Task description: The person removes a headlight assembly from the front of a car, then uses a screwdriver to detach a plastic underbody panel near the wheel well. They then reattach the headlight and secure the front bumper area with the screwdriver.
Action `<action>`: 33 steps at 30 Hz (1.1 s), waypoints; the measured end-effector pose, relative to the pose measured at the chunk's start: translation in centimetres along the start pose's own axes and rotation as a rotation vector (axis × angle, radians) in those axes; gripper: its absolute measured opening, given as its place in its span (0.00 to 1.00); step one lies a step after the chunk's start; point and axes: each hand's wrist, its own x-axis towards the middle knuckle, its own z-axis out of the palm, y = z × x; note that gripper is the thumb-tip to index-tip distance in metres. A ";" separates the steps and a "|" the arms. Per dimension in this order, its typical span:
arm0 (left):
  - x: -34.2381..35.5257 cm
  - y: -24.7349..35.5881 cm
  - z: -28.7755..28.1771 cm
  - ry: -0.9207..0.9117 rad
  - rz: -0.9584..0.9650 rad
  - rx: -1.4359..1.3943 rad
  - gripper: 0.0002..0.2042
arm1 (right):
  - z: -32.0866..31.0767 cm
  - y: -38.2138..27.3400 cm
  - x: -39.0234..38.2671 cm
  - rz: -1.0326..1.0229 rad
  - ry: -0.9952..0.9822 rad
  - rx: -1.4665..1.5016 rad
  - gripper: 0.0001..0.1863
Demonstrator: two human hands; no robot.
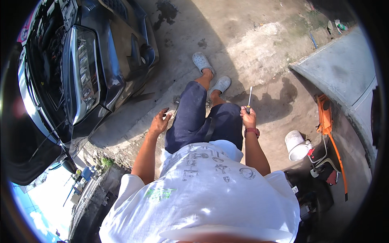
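Observation:
In my right hand (249, 118) is a screwdriver (250, 96), its thin metal shaft pointing away from me. The dark handle with a bit of yellow is mostly hidden by my closed fingers. My left hand (160, 122) hangs beside my thigh with fingers apart and nothing in it. On the left stands a dark car (117, 77) with its hood raised, its headlight (87, 67) facing the yard. My left hand is apart from the car, though nearer to it than my right.
An orange floor jack (324, 115) with a long handle stands at the right, beside a white bucket (296, 145). Behind them a grey sloped slab (344, 60) juts out. The concrete ground (190, 30) is rough and stained, partly in shadow.

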 end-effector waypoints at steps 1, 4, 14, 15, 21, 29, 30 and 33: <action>0.7 -2.5 0.4 -0.014 -0.061 -0.015 0.33 | 0.4 -1.7 0.6 -0.026 -0.018 -0.046 0.10; 3.2 -8.6 2.2 -0.025 -0.174 -0.096 0.34 | 1.2 -6.8 3.2 -0.171 -0.037 -0.193 0.13; 19.5 6.8 -6.1 -0.160 -0.228 -0.294 0.34 | 3.7 -29.4 12.7 -0.185 0.033 -0.323 0.13; 21.2 10.5 -8.5 -0.131 -0.183 -0.366 0.33 | 5.1 -32.3 13.8 -0.189 0.020 -0.320 0.13; 29.1 26.9 -17.9 -0.039 0.083 -0.881 0.26 | 16.2 -48.4 19.8 -0.275 -0.101 -0.116 0.10; 36.3 29.4 -16.8 0.005 0.055 -0.382 0.25 | 28.5 -57.8 26.3 -0.308 -0.505 -0.406 0.14; 37.6 29.2 -16.7 0.047 0.115 -0.324 0.25 | 29.5 -58.3 27.8 -0.426 -0.566 -0.502 0.16; 41.5 30.5 -16.3 0.204 0.102 -0.326 0.29 | 31.9 -59.8 32.6 -0.664 -0.679 -0.791 0.21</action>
